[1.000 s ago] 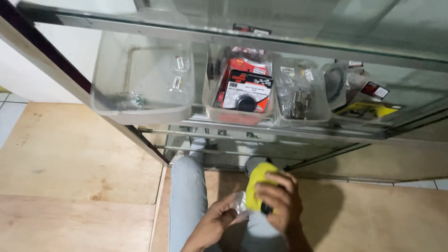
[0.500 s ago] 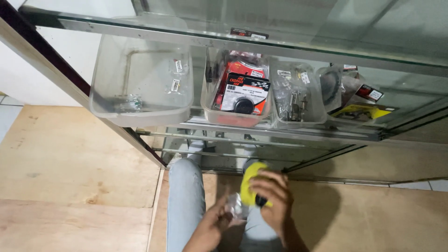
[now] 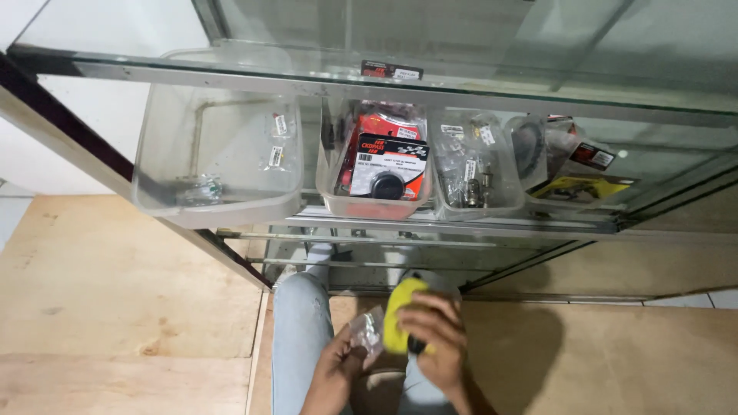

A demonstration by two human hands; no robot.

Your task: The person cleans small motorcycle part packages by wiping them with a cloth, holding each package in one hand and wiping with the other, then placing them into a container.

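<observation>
Yellow plastic shows in the right hand (image 3: 437, 338), whose fingers are curled around a rounded yellow object (image 3: 398, 323) with a dark part under the palm; what kind of object it is cannot be told from here. Just beside it, the left hand (image 3: 334, 373) pinches a small clear plastic bag (image 3: 367, 332) between thumb and fingertips, and the bag's edge touches or nearly touches the yellow object. Both hands are held close together low in the view, above the person's legs in light blue jeans (image 3: 300, 338), which stand on a pale wooden floor (image 3: 115, 284). In front of the person, higher in the view, is a glass display case (image 3: 477, 69) with a dark frame. On a glass shelf inside it sit three clear plastic tubs in a row. The large tub (image 3: 219, 204) on the left holds only a few small bagged metal parts. The middle tub (image 3: 338, 201) holds red and black packaged parts standing upright. The third tub (image 3: 513, 206) holds a heap of small clear bags with metal fittings. To the right of the tubs lie more packets (image 3: 573, 173), one yellow, resting on the same shelf. The hands are well below the shelf and touch none of the tubs.
</observation>
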